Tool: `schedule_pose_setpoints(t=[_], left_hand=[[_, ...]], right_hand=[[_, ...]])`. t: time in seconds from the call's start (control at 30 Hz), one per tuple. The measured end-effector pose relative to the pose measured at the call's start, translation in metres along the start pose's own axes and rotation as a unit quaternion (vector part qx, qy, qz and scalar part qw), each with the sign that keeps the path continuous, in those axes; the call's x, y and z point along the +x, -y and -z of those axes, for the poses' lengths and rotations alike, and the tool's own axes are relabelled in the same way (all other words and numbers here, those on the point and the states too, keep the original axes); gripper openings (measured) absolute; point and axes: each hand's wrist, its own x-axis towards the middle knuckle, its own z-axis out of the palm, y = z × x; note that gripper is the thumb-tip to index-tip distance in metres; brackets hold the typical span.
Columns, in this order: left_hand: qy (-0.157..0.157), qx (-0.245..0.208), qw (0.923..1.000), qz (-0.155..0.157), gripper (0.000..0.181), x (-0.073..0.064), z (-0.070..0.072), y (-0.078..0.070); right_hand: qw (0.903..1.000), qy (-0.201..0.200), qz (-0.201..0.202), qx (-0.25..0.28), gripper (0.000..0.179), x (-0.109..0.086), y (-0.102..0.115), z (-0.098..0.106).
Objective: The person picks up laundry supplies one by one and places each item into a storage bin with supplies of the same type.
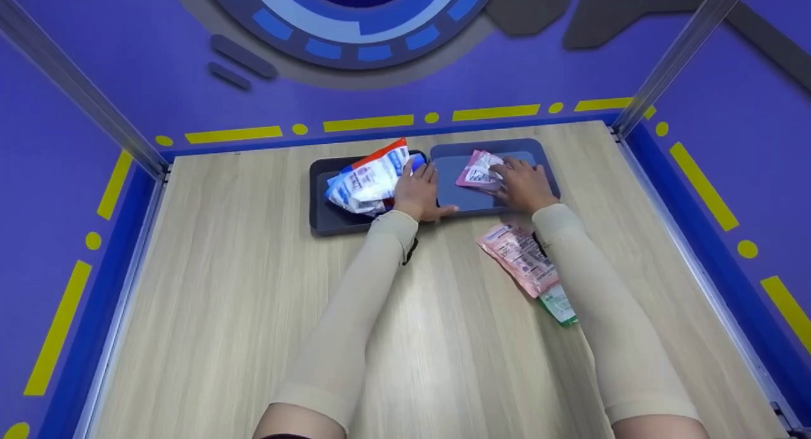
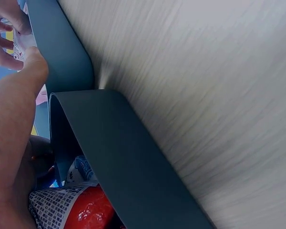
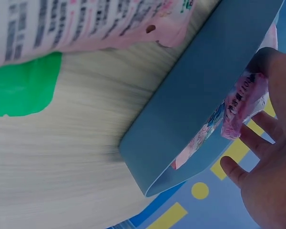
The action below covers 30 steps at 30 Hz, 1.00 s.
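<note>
Right hand [image 1: 524, 184] pinches a pink packet [image 1: 479, 173] inside the grey tray [image 1: 456, 201] by the desk's [image 1: 222, 299] far edge.
A light pinch could drop it askew; a nudge from the left hand [image 1: 418, 192], fingers outstretched beside the black tray's [image 1: 319, 204] bags [image 1: 374, 179], could spill their heap. The right wrist crosses the grey tray's near right corner; outside lies a pink bag [image 1: 521, 258].
</note>
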Motion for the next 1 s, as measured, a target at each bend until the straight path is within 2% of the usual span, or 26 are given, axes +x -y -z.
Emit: schedule_pose_setpoints(t=[0.27,0.5,0.83,1.0], left_hand=[[0.011,-0.007,0.9999,-0.003,0.110,0.005,0.003,0.000],[0.002,-0.011,0.9999,-0.003,0.108,0.002,0.004,0.000],[0.011,-0.017,0.9998,-0.007,0.108,0.001,0.001,0.000],[0.018,-0.027,0.9994,-0.007,0.109,0.004,-0.001,0.001]], right_hand=[[0.9994,-0.027,0.019,0.011,0.066,-0.006,-0.002,0.002],[0.9980,-0.055,0.014,0.027,0.070,-0.012,-0.003,0.001],[0.9958,-0.071,0.015,0.056,0.073,-0.025,-0.005,-0.004],[0.9954,-0.063,-0.006,0.072,0.074,-0.032,-0.004,-0.004]])
